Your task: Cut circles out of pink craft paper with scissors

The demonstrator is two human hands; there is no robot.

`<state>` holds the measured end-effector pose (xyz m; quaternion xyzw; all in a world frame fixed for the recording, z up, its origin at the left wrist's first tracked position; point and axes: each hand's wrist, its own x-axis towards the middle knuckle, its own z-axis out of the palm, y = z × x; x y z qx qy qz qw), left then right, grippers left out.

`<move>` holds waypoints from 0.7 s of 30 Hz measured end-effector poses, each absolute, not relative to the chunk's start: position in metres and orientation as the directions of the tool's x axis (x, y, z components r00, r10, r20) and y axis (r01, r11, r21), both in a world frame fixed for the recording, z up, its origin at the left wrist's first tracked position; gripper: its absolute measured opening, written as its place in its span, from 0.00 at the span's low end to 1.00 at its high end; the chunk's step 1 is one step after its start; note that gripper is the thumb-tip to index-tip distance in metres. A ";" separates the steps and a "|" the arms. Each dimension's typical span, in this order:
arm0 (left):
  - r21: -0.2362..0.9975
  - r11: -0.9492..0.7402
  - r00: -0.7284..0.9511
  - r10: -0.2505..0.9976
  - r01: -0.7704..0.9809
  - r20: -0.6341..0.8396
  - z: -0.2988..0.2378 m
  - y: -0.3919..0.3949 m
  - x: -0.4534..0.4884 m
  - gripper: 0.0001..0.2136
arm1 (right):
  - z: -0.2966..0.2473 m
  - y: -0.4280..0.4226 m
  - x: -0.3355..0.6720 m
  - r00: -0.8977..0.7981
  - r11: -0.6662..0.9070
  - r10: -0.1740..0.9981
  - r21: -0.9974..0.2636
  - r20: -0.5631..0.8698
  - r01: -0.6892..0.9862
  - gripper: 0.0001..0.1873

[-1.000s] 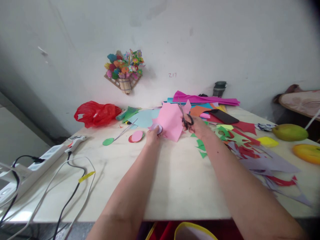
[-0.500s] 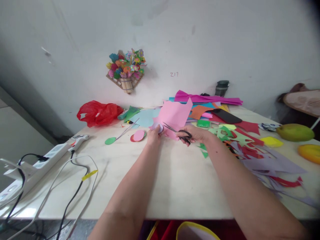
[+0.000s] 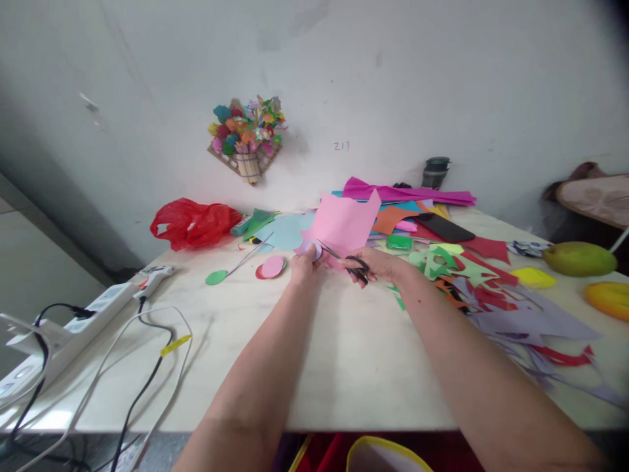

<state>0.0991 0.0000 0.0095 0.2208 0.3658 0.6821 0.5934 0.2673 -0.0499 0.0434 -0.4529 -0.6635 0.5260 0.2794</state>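
Observation:
My left hand (image 3: 305, 261) pinches a pale lilac disc (image 3: 315, 250) together with a sheet of pink paper (image 3: 344, 221), above the middle of the table. The sheet stands up behind my fingers. Closed round the black handles of a pair of scissors (image 3: 358, 266) is my right hand (image 3: 372, 263). The blades point left at the sheet, beside the disc's edge. Left of my left hand lie stacked pink and red paper ovals (image 3: 273, 266) and a green paper oval (image 3: 216, 277) touching a thin stick or strip (image 3: 246, 255).
Paper scraps (image 3: 472, 288) spread over the right side, near a black phone (image 3: 445, 227) and a mango (image 3: 580, 259). A red plastic bag (image 3: 194, 223) sits at the back left. Cables and a power strip (image 3: 83, 328) occupy the left edge. Coloured sheets (image 3: 407, 194) pile against the wall.
My right hand and the scissors have moved a little left, bringing the blades closer to the disc. The pink sheet has shifted slightly right; my left hand stays almost in place.

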 end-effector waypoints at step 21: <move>0.776 -0.054 -0.296 0.939 -0.629 -0.174 0.011 0.000 0.102 0.05 | 0.020 -0.035 0.243 -0.161 0.173 0.983 -0.718 0.086 0.674 0.18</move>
